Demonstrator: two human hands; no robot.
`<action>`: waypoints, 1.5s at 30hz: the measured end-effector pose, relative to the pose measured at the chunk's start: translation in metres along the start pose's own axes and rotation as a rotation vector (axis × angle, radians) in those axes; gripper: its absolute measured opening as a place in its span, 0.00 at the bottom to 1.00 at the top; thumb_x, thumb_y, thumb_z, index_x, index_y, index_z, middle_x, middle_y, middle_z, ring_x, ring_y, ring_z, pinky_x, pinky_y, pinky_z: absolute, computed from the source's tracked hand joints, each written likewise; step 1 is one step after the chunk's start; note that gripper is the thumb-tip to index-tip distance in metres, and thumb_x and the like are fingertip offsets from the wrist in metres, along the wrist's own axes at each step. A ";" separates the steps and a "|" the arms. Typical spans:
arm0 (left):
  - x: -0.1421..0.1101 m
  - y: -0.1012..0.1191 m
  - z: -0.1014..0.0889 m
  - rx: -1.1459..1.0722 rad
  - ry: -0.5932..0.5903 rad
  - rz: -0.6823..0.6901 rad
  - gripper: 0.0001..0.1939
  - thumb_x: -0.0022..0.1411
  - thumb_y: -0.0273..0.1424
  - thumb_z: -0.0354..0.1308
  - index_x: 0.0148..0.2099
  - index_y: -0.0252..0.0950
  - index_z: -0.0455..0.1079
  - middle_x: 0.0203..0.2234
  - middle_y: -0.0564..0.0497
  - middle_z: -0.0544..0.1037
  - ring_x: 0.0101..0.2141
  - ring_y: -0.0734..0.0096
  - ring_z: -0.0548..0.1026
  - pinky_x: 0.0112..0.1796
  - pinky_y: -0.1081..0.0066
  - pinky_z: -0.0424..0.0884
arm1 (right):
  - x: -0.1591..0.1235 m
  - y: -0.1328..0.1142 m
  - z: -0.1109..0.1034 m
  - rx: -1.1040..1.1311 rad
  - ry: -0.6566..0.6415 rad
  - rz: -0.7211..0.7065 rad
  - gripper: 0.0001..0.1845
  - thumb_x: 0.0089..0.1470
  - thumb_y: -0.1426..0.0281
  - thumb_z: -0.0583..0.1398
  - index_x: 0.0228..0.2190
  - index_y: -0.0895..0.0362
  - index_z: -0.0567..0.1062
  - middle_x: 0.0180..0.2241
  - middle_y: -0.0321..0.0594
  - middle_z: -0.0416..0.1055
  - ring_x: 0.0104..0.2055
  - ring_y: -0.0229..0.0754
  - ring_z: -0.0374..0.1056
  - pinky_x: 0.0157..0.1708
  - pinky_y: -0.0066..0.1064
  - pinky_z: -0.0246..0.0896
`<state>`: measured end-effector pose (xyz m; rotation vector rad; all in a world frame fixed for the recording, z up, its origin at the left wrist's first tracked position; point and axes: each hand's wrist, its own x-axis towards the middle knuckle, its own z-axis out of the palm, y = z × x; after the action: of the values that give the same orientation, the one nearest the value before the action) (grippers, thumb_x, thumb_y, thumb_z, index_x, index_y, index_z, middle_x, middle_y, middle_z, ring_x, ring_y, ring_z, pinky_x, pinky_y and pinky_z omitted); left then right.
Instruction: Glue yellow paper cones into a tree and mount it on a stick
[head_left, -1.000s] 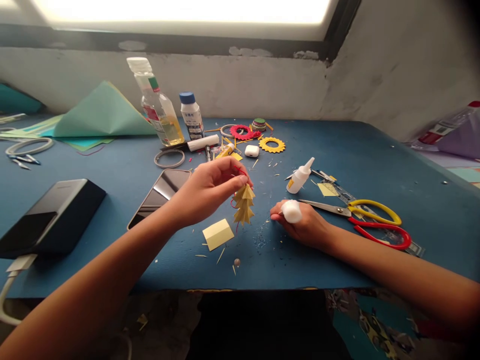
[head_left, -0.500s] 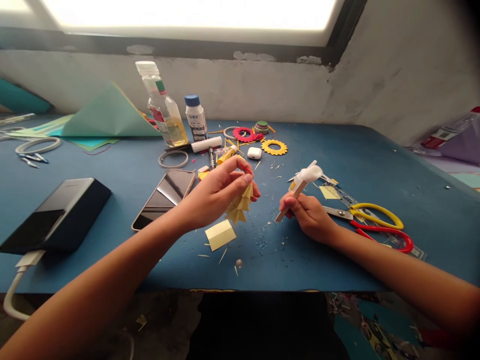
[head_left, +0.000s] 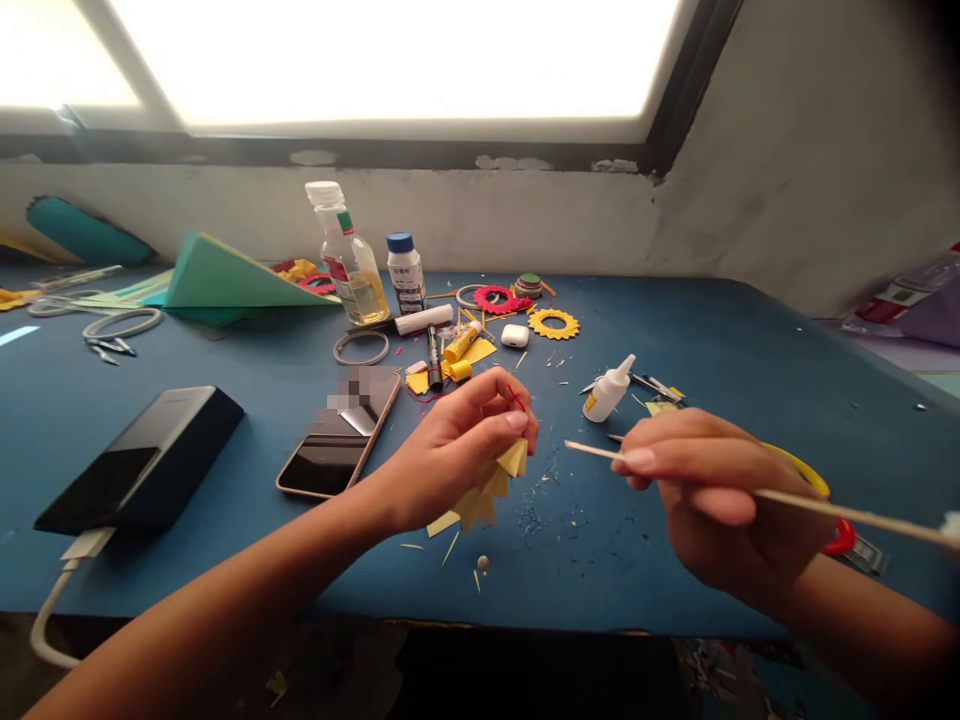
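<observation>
My left hand (head_left: 480,440) is closed, pinching a pleated pale-yellow paper piece (head_left: 487,492) that hangs below the fingers. A short bit of red thread (head_left: 516,397) shows by the fingertips. My right hand (head_left: 712,490) is closed around a thin wooden stick (head_left: 596,450). One tip points left toward the paper, apart from it; the other end reaches the right edge, where something whitish shows. Beyond the right hand a white glue bottle (head_left: 606,392) stands upright, nozzle up. The scissors (head_left: 806,470) are mostly hidden behind that hand.
A phone (head_left: 322,462) and a black power bank (head_left: 142,455) lie on the left. Farther back are a bottle of yellowish liquid (head_left: 356,275), a white blue-capped bottle (head_left: 406,275), an earbud case (head_left: 515,335) and red (head_left: 495,299) and yellow (head_left: 555,323) paper rings. Paper scraps dot the blue table.
My right hand has come nearer and to the right, turning the stick almost level. The glue bottle shows clear of it. My left hand still pinches the paper. The view has tilted up.
</observation>
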<state>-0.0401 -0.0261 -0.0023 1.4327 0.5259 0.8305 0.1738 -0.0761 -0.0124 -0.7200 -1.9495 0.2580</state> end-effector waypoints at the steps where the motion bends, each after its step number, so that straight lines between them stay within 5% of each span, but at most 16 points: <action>1: -0.002 0.001 0.002 -0.011 0.000 0.002 0.06 0.64 0.34 0.52 0.37 0.38 0.60 0.26 0.55 0.69 0.26 0.77 0.67 0.28 0.76 0.63 | 0.002 -0.003 0.000 -0.015 0.014 -0.063 0.17 0.65 0.59 0.48 0.44 0.50 0.73 0.31 0.42 0.73 0.30 0.41 0.71 0.27 0.33 0.68; 15: -0.013 0.006 0.013 0.119 -0.008 0.095 0.07 0.66 0.34 0.51 0.36 0.37 0.60 0.26 0.54 0.65 0.26 0.77 0.61 0.26 0.76 0.59 | 0.013 -0.010 0.006 0.035 -0.152 -0.201 0.17 0.65 0.66 0.49 0.52 0.51 0.68 0.33 0.43 0.76 0.33 0.38 0.74 0.34 0.27 0.72; 31: -0.018 0.004 0.015 0.045 0.010 0.147 0.06 0.65 0.34 0.52 0.36 0.37 0.62 0.25 0.55 0.67 0.23 0.78 0.63 0.24 0.76 0.60 | 0.000 -0.007 0.009 -0.008 -0.026 -0.213 0.16 0.64 0.62 0.50 0.49 0.44 0.71 0.32 0.40 0.76 0.30 0.39 0.74 0.30 0.27 0.72; 45: -0.018 0.002 0.014 0.047 -0.020 0.181 0.05 0.66 0.32 0.51 0.37 0.38 0.62 0.26 0.55 0.68 0.24 0.80 0.66 0.24 0.78 0.61 | -0.002 -0.008 0.012 0.031 -0.068 -0.228 0.16 0.65 0.65 0.49 0.51 0.52 0.69 0.34 0.43 0.75 0.34 0.37 0.73 0.36 0.26 0.73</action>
<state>-0.0410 -0.0489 -0.0015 1.5469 0.4072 0.9516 0.1607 -0.0822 -0.0156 -0.4685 -2.0672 0.1744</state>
